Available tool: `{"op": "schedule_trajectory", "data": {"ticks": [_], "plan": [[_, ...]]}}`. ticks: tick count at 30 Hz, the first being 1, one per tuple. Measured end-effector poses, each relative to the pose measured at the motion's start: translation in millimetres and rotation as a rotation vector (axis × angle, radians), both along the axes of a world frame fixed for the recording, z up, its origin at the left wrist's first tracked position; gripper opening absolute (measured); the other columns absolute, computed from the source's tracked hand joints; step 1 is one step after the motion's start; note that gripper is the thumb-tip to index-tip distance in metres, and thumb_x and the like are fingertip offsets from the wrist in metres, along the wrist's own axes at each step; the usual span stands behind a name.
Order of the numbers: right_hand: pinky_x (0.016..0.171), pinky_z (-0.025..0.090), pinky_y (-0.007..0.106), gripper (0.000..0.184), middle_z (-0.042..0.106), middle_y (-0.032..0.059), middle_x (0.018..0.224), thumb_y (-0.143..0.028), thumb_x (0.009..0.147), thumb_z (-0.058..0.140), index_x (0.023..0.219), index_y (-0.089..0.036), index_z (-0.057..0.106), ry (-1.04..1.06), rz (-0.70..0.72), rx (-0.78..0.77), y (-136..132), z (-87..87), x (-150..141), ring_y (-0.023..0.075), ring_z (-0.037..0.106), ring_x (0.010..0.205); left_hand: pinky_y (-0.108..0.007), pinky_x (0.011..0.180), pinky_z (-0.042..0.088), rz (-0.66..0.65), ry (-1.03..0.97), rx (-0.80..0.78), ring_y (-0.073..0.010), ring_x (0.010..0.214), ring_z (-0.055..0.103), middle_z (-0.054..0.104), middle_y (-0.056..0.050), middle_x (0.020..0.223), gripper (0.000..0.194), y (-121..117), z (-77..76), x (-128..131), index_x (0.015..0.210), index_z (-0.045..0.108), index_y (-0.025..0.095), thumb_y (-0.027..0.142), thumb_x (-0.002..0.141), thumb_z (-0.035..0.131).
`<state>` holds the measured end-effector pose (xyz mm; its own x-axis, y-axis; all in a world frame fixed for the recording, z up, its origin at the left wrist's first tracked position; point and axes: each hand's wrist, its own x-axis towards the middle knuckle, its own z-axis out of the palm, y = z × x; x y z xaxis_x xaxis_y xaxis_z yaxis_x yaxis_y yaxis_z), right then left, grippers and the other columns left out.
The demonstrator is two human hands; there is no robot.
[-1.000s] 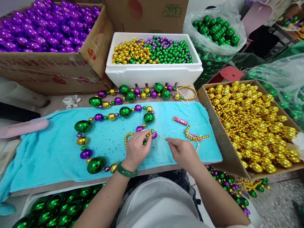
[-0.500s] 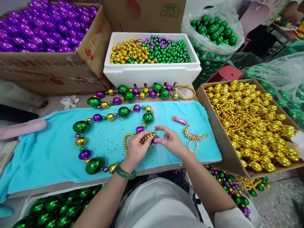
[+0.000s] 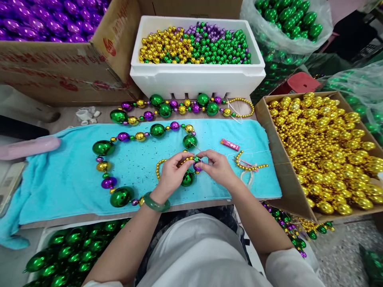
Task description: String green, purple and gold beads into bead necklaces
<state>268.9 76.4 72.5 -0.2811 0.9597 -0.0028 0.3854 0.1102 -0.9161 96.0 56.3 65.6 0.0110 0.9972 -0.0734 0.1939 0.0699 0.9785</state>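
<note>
A necklace (image 3: 103, 148) of large green, purple and gold beads curves in a loop over the blue towel. My left hand (image 3: 172, 173), a green bangle at its wrist, pinches the strand of small gold beads (image 3: 162, 162) where it meets a small green bead (image 3: 196, 159). Close against it, my right hand (image 3: 218, 167) has thumb and forefinger closed on a thin white string beside a purple bead (image 3: 197, 166). Below the fingers rests a large green bead (image 3: 188, 178). The exact spot where the string is gripped is partly hidden.
A pink lighter (image 3: 230, 144) and a short gold bead strand (image 3: 239, 162) lie on the towel (image 3: 72, 175). Behind is another necklace (image 3: 165, 110) before a white foam box (image 3: 197, 81). Cartons of purple beads (image 3: 60, 20) and gold beads (image 3: 326, 155) flank the table.
The camera view has shifted. My right hand's fingers have closed in toward the left hand and now pinch the string. A large green bead shows below the hands.
</note>
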Motion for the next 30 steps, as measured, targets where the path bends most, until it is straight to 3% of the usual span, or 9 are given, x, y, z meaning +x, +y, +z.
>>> {"op": "schedule_trajectory", "data": {"ticks": [2, 5, 7, 12, 19, 25, 30], "plan": [[0.07, 0.044, 0.026, 0.01, 0.069, 0.0037, 0.084, -0.029, 0.08, 0.069, 0.084, -0.02, 0.072, -0.048, -0.067, 0.045, -4.6, 1.2, -1.5, 0.0145, 0.057, 0.072, -0.033, 0.087, 0.054, -0.002, -0.064, -0.002, -0.0212, 0.102, 0.066, 0.072, -0.01, 0.11, 0.022, -0.3, 0.1, 2.9, 0.094, 0.066, 0.018, 0.034, 0.08, 0.064], [0.069, 0.045, 0.027, 0.011, 0.067, 0.0039, 0.077, -0.027, 0.082, 0.064, 0.076, -0.02, 0.071, -0.051, -0.105, 0.066, -11.7, 5.5, -3.0, 0.0156, 0.058, 0.071, -0.028, 0.073, 0.055, -0.02, -0.132, -0.022, -0.0186, 0.094, 0.068, 0.071, -0.01, 0.108, 0.022, -2.1, 0.1, 6.4, 0.096, 0.06, 0.018, 0.035, 0.082, 0.062], [0.066, 0.045, 0.026, 0.013, 0.067, 0.0025, 0.072, -0.028, 0.083, 0.062, 0.076, -0.021, 0.07, -0.018, -0.098, 0.035, -14.9, 10.5, -3.2, 0.0151, 0.057, 0.067, -0.024, 0.066, 0.053, -0.058, -0.125, -0.033, -0.016, 0.084, 0.067, 0.071, -0.008, 0.099, 0.022, -3.3, 1.1, 7.1, 0.096, 0.059, 0.018, 0.034, 0.083, 0.062], [0.065, 0.042, 0.026, 0.017, 0.064, 0.0007, 0.07, -0.03, 0.084, 0.057, 0.075, -0.02, 0.067, 0.03, -0.121, 0.072, -10.7, 20.7, -2.9, 0.0136, 0.054, 0.064, -0.024, 0.069, 0.052, -0.202, -0.107, -0.094, -0.0151, 0.081, 0.065, 0.069, -0.004, 0.088, 0.022, -2.1, 12.6, 5.0, 0.094, 0.062, 0.017, 0.03, 0.077, 0.067], [0.061, 0.04, 0.025, 0.016, 0.056, -0.0017, 0.063, -0.03, 0.08, 0.058, 0.07, -0.019, 0.062, 0.158, -0.15, 0.007, -2.3, 19.4, -5.2, 0.0119, 0.047, 0.06, -0.024, 0.056, 0.048, -0.302, -0.23, -0.26, -0.0121, 0.061, 0.06, 0.067, -0.002, 0.075, 0.029, 2.7, 26.9, -0.3, 0.088, 0.063, 0.017, 0.039, 0.072, 0.073], [0.061, 0.039, 0.025, 0.017, 0.056, -0.0018, 0.063, -0.03, 0.081, 0.059, 0.07, -0.018, 0.061, 0.177, -0.197, 0.03, -6.3, 17.4, -8.8, 0.0114, 0.047, 0.06, -0.025, 0.058, 0.05, -0.278, -0.26, -0.29, -0.0126, 0.063, 0.061, 0.068, -0.002, 0.077, 0.031, -0.5, 24.5, 1.1, 0.089, 0.064, 0.016, 0.038, 0.07, 0.076], [0.056, 0.038, 0.024, 0.019, 0.058, -0.0015, 0.066, -0.036, 0.082, 0.061, 0.078, -0.017, 0.063, 0.073, -0.234, -0.041, -4.7, 19.1, -3.7, 0.0101, 0.045, 0.056, -0.02, 0.051, 0.046, -0.138, -0.299, -0.284, -0.008, 0.053, 0.054, 0.067, 0.0, 0.071, 0.033, -3.9, 21.7, 5.0, 0.087, 0.064, 0.016, 0.037, 0.066, 0.078]]}}
